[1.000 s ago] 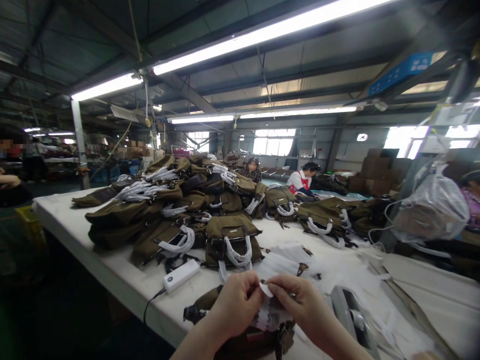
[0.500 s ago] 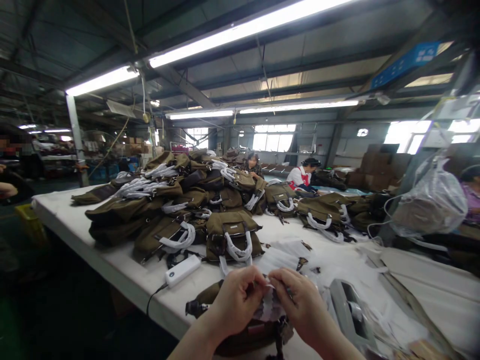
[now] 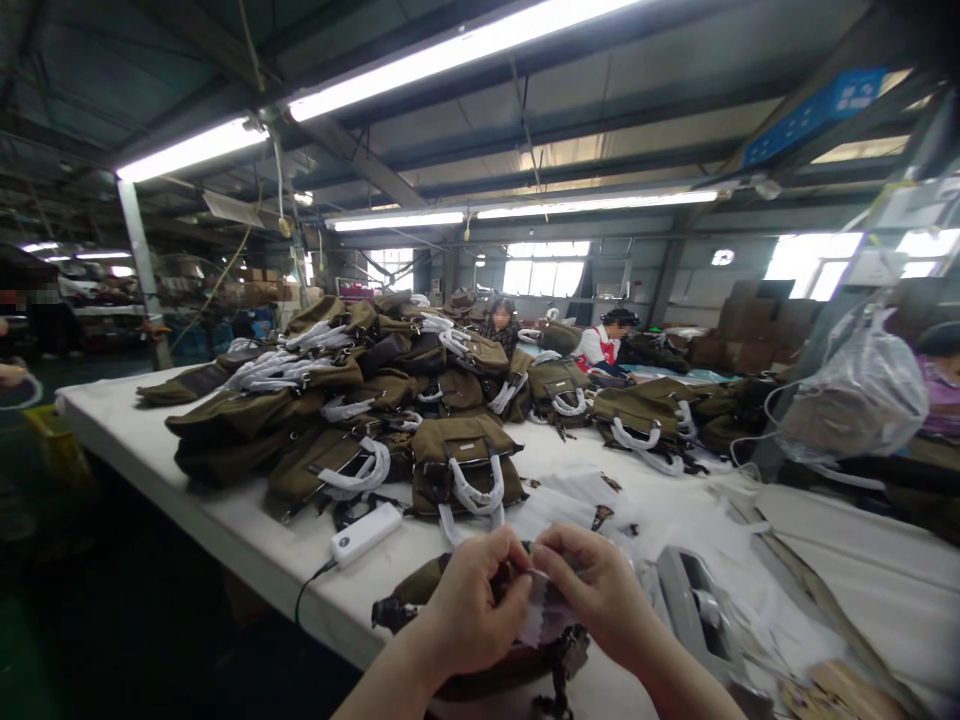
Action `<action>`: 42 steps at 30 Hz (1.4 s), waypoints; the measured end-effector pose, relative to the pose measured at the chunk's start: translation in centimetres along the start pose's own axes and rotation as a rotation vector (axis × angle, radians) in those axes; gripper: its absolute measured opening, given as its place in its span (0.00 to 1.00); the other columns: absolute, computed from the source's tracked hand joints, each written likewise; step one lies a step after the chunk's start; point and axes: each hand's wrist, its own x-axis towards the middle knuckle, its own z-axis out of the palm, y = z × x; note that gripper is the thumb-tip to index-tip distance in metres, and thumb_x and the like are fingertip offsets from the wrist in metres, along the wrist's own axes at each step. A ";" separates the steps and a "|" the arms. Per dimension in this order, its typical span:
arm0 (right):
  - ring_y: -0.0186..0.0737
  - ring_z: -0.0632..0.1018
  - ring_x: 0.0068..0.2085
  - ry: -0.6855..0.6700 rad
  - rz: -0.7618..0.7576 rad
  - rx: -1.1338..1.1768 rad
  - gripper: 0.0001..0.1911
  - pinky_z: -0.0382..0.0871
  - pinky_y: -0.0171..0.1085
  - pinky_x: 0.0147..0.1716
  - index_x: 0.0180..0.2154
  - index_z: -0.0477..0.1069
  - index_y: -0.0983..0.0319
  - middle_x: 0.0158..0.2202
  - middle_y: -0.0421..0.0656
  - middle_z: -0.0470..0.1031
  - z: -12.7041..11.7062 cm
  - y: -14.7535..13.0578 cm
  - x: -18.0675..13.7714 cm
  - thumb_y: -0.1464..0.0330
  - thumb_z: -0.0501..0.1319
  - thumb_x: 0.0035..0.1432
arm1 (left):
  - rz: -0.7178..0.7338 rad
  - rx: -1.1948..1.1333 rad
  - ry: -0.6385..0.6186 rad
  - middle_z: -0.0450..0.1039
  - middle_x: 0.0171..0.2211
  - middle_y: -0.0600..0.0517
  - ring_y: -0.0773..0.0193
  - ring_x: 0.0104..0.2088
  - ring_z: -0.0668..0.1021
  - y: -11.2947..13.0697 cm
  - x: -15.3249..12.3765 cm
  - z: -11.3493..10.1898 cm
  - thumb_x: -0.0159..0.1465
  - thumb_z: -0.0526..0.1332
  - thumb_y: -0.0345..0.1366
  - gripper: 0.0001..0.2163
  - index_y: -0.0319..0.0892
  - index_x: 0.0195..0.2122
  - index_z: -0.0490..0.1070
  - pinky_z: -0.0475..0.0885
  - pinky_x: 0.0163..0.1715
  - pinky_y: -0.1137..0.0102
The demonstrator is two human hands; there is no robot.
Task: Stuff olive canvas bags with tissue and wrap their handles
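Observation:
My left hand (image 3: 484,600) and my right hand (image 3: 592,585) meet at the front edge of the table, fingertips pinched together. Between them hangs a thin whitish sheet with a jagged edge (image 3: 534,610); its exact kind is unclear. Under my hands lies an olive-green bag (image 3: 480,685), mostly covered by them, with a dark strap end (image 3: 388,614) at its left and a dark tassel-like piece (image 3: 561,665) at its right. Just beyond stands another olive bag (image 3: 461,440) with handles wrapped in white (image 3: 480,495).
A large heap of olive bags (image 3: 255,420) fills the white table (image 3: 142,440). Left of my hands lies a white corded device (image 3: 366,535); a grey tape dispenser (image 3: 701,610) is at right. A plastic-wrapped bundle (image 3: 855,395) hangs at right. Co-workers (image 3: 600,345) sit beyond the table.
The whitish sheet hangs slightly differently between my fingers, its jagged edge now plainer. My hands stay pinched in nearly the same place. The view has shifted slightly.

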 end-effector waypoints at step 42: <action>0.45 0.79 0.38 0.432 0.345 -0.151 0.15 0.72 0.40 0.37 0.36 0.75 0.60 0.34 0.44 0.80 -2.0 8.9 -10.1 0.56 0.58 0.63 | 0.503 0.567 0.191 0.79 0.34 0.46 0.58 0.36 0.80 -4.1 6.7 -0.2 0.70 0.52 0.37 0.13 0.39 0.46 0.73 0.75 0.38 0.66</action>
